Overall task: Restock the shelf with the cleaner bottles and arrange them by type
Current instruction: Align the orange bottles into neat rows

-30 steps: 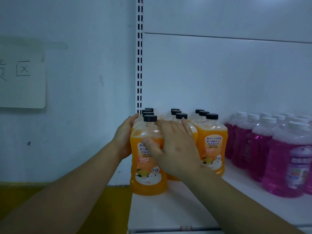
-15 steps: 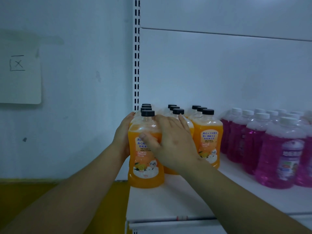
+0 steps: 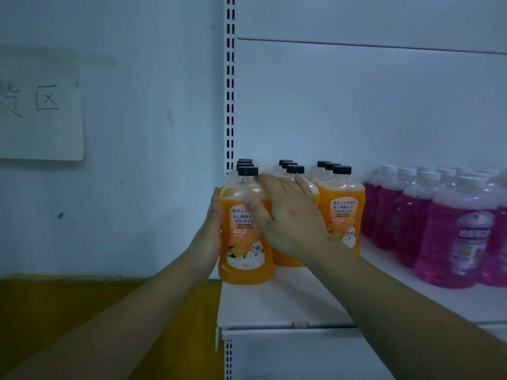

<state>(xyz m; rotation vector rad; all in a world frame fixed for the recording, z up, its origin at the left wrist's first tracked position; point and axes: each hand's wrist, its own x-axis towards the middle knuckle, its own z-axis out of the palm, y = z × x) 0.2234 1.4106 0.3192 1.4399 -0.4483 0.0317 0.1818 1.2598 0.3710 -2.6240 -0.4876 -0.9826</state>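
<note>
The front orange bottle (image 3: 245, 229) stands upright at the near left corner of the white shelf (image 3: 288, 303), heading the leftmost of three rows of black-capped orange bottles (image 3: 341, 209). I have my left hand (image 3: 210, 237) flat against its left side and my right hand (image 3: 288, 215) spread over its shoulder and label, so the bottle is pressed between two open palms, fingers not curled shut. Near them on the right stand the white-capped pink bottles (image 3: 455, 237), and a paper sign (image 3: 41, 122) hangs on the wall at far left.
</note>
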